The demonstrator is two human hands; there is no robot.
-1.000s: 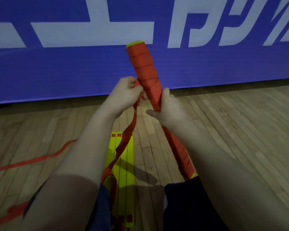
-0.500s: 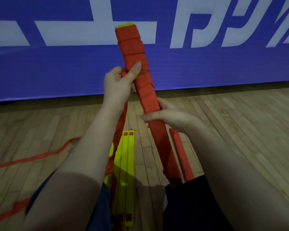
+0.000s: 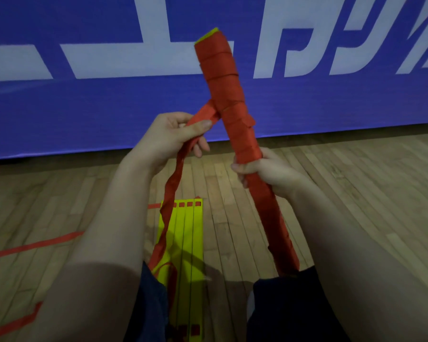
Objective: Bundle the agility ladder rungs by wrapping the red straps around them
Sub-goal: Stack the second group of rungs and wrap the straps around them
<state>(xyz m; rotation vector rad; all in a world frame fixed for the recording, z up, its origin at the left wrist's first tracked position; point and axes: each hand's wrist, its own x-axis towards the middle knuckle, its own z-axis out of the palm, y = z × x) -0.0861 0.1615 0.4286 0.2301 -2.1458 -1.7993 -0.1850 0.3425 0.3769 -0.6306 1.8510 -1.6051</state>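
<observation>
We've got the blue banner (image 3: pixel 84 107) filling twelve o'clock and the wooden floor (image 3: pixel 344 193) spread below it. Across the middle the bundle (image 3: pixel 232 107), wrapped in red with a yellow tip peeking out, leans from five o'clock up to twelve. Flat on the floor at six lie the loose yellow rungs (image 3: pixel 188 238), and the red strap (image 3: pixel 173 178) climbs from them to the bundle. Our left hand (image 3: pixel 168 137), at nine o'clock of the bundle, pinches the strap between thumb and curled fingers. Our right hand (image 3: pixel 265 169) has its fingers closed round the bundle's middle.

Here's the danger as we judge it: let the left hand's tension drop and the newest turn slackens, and the coils could slide loose. The strap also looks twisted and may go on bunched.

Against half a second back, the left hand has come off the bundle and drawn the strap out to nine o'clock. The right hand's fingers, then outstretched, now wrap it.
</observation>
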